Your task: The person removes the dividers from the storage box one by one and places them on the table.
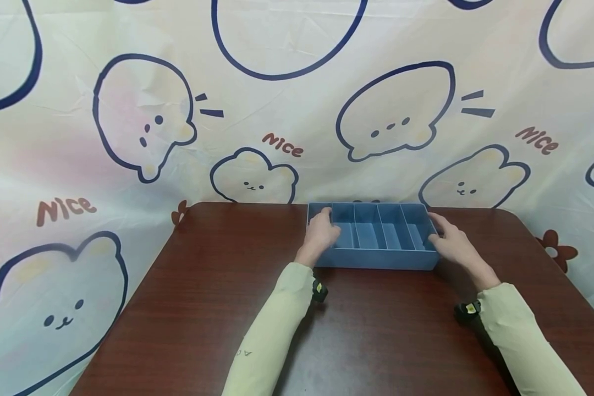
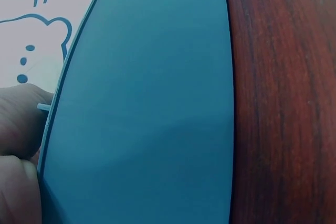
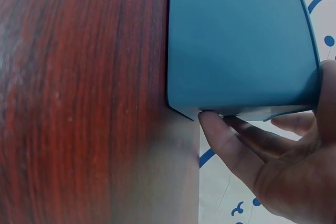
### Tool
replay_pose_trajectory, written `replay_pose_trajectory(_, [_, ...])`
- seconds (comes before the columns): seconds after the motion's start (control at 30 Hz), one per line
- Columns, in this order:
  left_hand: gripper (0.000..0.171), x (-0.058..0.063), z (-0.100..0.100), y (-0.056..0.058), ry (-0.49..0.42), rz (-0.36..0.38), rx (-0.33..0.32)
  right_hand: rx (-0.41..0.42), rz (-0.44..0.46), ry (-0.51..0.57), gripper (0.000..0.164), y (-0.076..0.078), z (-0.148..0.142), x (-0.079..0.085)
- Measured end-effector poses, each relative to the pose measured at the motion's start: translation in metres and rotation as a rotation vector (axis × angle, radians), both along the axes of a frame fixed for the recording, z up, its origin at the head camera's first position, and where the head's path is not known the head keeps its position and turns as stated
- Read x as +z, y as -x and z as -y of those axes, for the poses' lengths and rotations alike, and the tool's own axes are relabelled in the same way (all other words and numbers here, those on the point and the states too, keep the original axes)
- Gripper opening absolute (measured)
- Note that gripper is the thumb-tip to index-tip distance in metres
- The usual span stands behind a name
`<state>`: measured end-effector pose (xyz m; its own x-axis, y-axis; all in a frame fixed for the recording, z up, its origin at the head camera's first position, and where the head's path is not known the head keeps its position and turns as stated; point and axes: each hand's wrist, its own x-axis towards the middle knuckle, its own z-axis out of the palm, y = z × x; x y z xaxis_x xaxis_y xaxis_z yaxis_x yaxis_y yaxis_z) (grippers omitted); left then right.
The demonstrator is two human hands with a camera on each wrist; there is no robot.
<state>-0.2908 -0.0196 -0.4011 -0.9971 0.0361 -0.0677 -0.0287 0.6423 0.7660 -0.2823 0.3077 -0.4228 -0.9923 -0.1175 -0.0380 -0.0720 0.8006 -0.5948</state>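
Note:
A blue divided organizer box rests on the tabletop near the far edge, its row of open compartments facing up. My left hand is over its leftmost compartment, with thumb and fingers on the first divider. In the left wrist view, curled fingers lie at the box's top rim by the divider's end. My right hand grips the right end of the box. In the right wrist view its fingertips touch the outer end wall, while the thumb is at the rim.
The dark reddish-brown wooden table spreads in front of and beside the box. Behind it hangs a pale curtain with blue cartoon outlines. Light green sleeves with dark wrist devices cover both forearms.

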Motion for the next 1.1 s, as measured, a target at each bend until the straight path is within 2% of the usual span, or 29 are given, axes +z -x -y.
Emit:
replay_pose_trajectory(0.23, [0.059,0.0036,0.0,-0.005,-0.012,0.002,0.022,-0.001,0.008,0.006,0.067,-0.0009,0.0013,0.0011])
replay_pose_trajectory(1.1, [0.056,0.0061,-0.0018,-0.0079,-0.024,-0.058,0.056,-0.004,-0.004,-0.007,0.065,-0.001,-0.0003,0.0004])
